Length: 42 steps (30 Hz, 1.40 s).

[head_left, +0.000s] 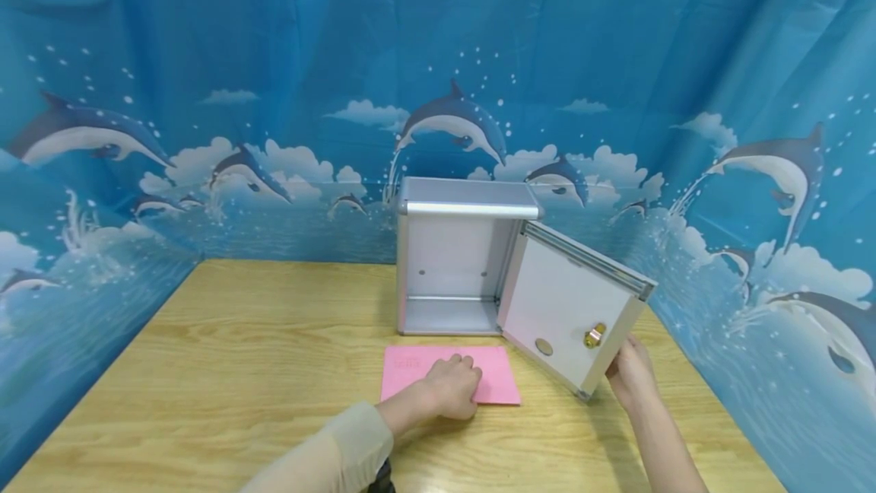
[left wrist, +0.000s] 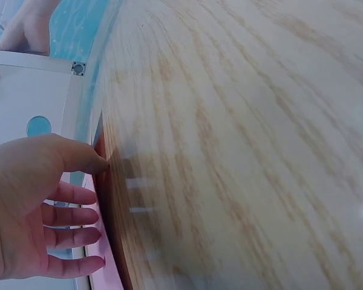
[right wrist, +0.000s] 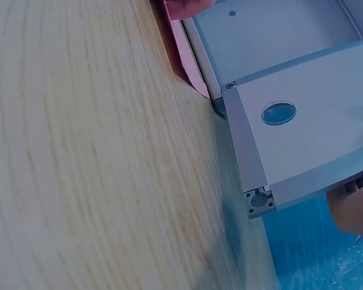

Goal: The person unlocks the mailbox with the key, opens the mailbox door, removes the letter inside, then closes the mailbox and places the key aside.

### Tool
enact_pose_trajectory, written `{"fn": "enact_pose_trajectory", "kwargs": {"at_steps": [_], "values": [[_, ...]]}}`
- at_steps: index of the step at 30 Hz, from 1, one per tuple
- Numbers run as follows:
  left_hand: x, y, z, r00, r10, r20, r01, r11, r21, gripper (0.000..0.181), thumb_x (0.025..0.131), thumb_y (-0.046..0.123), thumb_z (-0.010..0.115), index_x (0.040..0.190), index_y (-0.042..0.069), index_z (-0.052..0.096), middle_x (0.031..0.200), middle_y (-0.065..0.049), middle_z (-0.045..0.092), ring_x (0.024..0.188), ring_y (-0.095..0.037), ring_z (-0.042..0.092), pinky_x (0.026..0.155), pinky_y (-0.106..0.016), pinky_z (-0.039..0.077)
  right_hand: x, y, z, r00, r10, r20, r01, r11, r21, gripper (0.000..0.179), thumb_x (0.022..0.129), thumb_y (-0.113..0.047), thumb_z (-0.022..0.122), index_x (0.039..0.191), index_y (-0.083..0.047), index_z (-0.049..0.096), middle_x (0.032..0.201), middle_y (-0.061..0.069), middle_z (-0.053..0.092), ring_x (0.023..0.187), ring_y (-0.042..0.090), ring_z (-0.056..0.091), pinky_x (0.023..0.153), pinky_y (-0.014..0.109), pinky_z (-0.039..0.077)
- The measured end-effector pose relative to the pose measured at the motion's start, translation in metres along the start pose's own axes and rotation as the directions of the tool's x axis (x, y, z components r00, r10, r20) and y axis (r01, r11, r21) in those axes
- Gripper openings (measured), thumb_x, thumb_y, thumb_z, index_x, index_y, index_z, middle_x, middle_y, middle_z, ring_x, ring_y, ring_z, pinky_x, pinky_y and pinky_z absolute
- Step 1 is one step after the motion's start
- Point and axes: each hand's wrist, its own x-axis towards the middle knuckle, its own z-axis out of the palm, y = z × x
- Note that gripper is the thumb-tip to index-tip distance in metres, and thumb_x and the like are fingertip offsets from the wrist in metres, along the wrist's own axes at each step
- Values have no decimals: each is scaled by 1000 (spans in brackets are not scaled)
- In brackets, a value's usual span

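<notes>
A flat pink paper piece point(head_left: 498, 379) with faint marks at its upper left lies before a silver metal box point(head_left: 472, 195). My left hand point(head_left: 453, 386) rests over its near edge. In the left wrist view, the fingers point(left wrist: 72, 237) reach across the pink paper, with the thumb at the near edge. The box's white door point(head_left: 556, 287) swings out toward the right, showing a brass lock point(head_left: 594, 336) and a round hole. My right hand point(head_left: 631, 371) grips the door's free edge; some of its fingers are hidden behind the door.
The box's compartment point(head_left: 455, 257) faces me, with two small holes in its back wall. Everything stands on a wood-grain table point(head_left: 274, 341). A blue dolphin-print curtain point(head_left: 294, 97) rises along the table's back and sides.
</notes>
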Motion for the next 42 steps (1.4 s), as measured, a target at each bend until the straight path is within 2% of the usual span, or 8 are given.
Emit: {"fn": "enact_pose_trajectory", "kwargs": {"at_steps": [11, 17, 22, 29, 32, 35, 39, 42], "values": [[0, -4, 1, 999, 43, 15, -43, 999, -12, 18, 80, 31, 65, 77, 16, 57, 76, 3, 46, 69, -12, 44, 57, -25, 38, -2, 1, 1, 1000, 9, -27, -10, 998, -61, 21, 97, -26, 49, 87, -33, 67, 87, -14, 64, 78, 3, 62, 72, 20, 49], [3, -9, -2, 989, 109, -98, -111, 994, -10, 19, 84, 29, 61, 71, 17, 54, 68, 6, 44, 61, -10, 44, 53, -23, 36, -3, 2, 0, 1000, 3, -21, -4, 998, -59, 21, 97, -27, 48, 88, -33, 67, 87, -13, 65, 79, 3, 62, 72, 20, 49], [3, -16, -12, 951, 164, -261, -176, 984, -24, 12, 86, 25, 61, 80, 14, 62, 73, 7, 53, 66, -8, 52, 56, -21, 40, -3, 1, 1, 1000, 14, -28, -15, 998, -60, 20, 97, -28, 49, 89, -34, 66, 88, -14, 64, 81, 3, 61, 74, 20, 49], [3, -28, -35, 845, 225, -485, -238, 971, 36, 11, 85, 23, 64, 83, 12, 65, 76, 4, 60, 66, -9, 56, 57, -20, 45, -1, 1, 2, 1000, 1, -9, -1, 1000, -5, 25, 98, -23, 45, 88, -31, 67, 87, -12, 65, 80, 3, 61, 72, 21, 49], [2, -33, -45, 813, 226, -537, -252, 967, 26, 14, 84, 24, 65, 85, 11, 65, 76, 2, 61, 67, -11, 56, 59, -23, 47, 0, 2, 2, 1000, -11, 1, 11, 1000, 11, 27, 99, -22, 44, 88, -30, 68, 87, -11, 65, 79, 4, 62, 71, 21, 49], [0, -37, -55, 797, 218, -563, -247, 969, 25, 16, 83, 26, 66, 86, 10, 65, 78, 1, 63, 69, -12, 58, 62, -26, 48, 0, 2, 1, 1000, -19, 9, 18, 1000, 13, 28, 99, -22, 43, 89, -31, 68, 87, -11, 65, 79, 4, 62, 70, 21, 50], [-3, -41, -70, 803, 196, -564, -220, 975, 25, 21, 84, 30, 66, 89, 10, 66, 81, 1, 63, 71, -12, 59, 63, -26, 48, 1, 2, 1, 999, -26, 18, 26, 1000, 9, 29, 99, -22, 43, 90, -31, 68, 87, -11, 65, 78, 4, 62, 70, 21, 50], [-6, -44, -81, 792, 199, -577, -218, 975, 37, 26, 83, 35, 66, 89, 10, 67, 81, 2, 63, 71, -12, 59, 63, -26, 48, 0, 2, 1, 999, -27, 16, 27, 1000, 4, 28, 99, -23, 43, 90, -32, 68, 87, -11, 65, 78, 4, 62, 70, 21, 50]]}}
